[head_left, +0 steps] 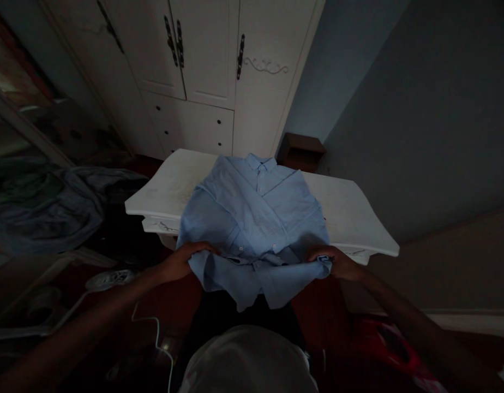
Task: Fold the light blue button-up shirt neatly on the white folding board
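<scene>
A light blue button-up shirt (256, 213) lies front up across a white table (174, 180), its collar at the far edge and its sleeves folded over the front. The lower part hangs off the near edge toward my body. My left hand (190, 256) is closed on the hem at the left side. At the right, my right hand (334, 261) grips the hem, where a bit of bunched cloth pokes out between the fingers. Between both hands the hem is stretched, with its bottom flap drooping.
A white wardrobe (207, 54) with dark handles stands behind the table. Beside it is a small brown wooden box-like stand (303, 150). Piled clothes (67, 202) lie at the left, and a white cable (157, 333) runs over the dark red floor. A grey wall rises at the right.
</scene>
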Demonstrator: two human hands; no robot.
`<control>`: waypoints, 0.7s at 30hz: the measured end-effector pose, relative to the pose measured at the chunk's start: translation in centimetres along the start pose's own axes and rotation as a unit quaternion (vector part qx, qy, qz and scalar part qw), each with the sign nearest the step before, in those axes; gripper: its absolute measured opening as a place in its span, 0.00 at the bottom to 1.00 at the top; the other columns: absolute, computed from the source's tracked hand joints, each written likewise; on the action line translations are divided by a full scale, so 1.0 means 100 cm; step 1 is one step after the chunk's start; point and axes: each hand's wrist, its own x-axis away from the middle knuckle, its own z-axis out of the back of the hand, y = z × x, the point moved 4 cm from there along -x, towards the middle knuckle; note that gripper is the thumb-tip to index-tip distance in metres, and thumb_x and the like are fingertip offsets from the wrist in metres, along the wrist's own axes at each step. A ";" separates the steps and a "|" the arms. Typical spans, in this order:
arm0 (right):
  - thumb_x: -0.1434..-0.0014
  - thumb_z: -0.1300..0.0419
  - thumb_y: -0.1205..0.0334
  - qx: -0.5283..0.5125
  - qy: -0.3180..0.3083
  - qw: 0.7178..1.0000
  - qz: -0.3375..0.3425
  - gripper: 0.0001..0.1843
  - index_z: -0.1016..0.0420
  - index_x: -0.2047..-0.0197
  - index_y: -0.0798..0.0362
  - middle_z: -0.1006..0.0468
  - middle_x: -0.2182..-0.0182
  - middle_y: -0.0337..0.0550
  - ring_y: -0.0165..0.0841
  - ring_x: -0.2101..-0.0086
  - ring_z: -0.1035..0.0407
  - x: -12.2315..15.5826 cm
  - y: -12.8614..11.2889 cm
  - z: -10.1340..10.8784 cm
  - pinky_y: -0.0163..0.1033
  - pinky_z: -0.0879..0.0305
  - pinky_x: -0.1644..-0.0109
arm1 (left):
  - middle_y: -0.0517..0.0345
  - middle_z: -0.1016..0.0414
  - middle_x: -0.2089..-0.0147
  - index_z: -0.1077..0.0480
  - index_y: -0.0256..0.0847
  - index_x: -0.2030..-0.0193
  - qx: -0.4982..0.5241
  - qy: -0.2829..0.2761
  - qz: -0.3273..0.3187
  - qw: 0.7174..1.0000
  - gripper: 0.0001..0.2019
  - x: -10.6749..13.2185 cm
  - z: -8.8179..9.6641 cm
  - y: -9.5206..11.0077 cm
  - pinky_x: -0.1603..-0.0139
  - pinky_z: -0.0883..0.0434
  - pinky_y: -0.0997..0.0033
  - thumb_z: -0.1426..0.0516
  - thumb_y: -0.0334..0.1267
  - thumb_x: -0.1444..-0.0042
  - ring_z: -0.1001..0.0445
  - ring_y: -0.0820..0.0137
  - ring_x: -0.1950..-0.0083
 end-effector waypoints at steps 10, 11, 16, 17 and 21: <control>0.61 0.27 0.52 -0.219 0.128 0.957 -0.140 0.23 0.36 0.72 0.50 0.22 0.70 0.43 0.36 0.71 0.28 0.013 0.016 -0.002 0.39 0.31 0.70 | 0.50 0.19 0.53 0.24 0.40 0.51 -0.017 0.012 -0.025 0.999 0.13 -0.003 -0.006 -0.007 0.50 0.26 0.65 0.45 0.39 0.40 0.21 0.64 0.54; 0.63 0.26 0.53 -0.236 0.140 0.952 -0.138 0.25 0.39 0.73 0.50 0.23 0.70 0.42 0.33 0.73 0.30 0.012 0.018 -0.004 0.37 0.33 0.72 | 0.50 0.19 0.52 0.25 0.40 0.51 -0.022 0.019 -0.024 0.999 0.13 -0.004 -0.006 -0.008 0.50 0.26 0.65 0.44 0.39 0.40 0.21 0.65 0.54; 0.64 0.28 0.53 -0.253 0.166 0.945 -0.124 0.29 0.49 0.75 0.49 0.30 0.71 0.36 0.26 0.77 0.39 0.005 0.026 -0.005 0.34 0.39 0.75 | 0.50 0.19 0.53 0.25 0.39 0.51 -0.025 0.027 -0.015 0.999 0.13 -0.007 -0.007 -0.004 0.50 0.26 0.66 0.45 0.38 0.39 0.21 0.65 0.53; 0.62 0.29 0.52 -0.225 0.163 0.953 -0.120 0.29 0.49 0.76 0.49 0.32 0.73 0.35 0.26 0.77 0.39 0.004 0.028 -0.004 0.34 0.39 0.75 | 0.50 0.19 0.53 0.25 0.38 0.52 -0.024 0.023 -0.014 0.999 0.13 -0.008 -0.008 -0.003 0.50 0.26 0.67 0.46 0.38 0.39 0.21 0.65 0.53; 0.55 0.31 0.54 -0.011 0.085 0.991 -0.099 0.17 0.36 0.73 0.51 0.32 0.74 0.35 0.31 0.73 0.35 -0.002 0.026 -0.008 0.37 0.35 0.68 | 0.50 0.19 0.53 0.25 0.39 0.52 -0.034 0.002 -0.012 0.999 0.12 -0.009 -0.011 -0.005 0.51 0.26 0.66 0.46 0.35 0.40 0.21 0.65 0.54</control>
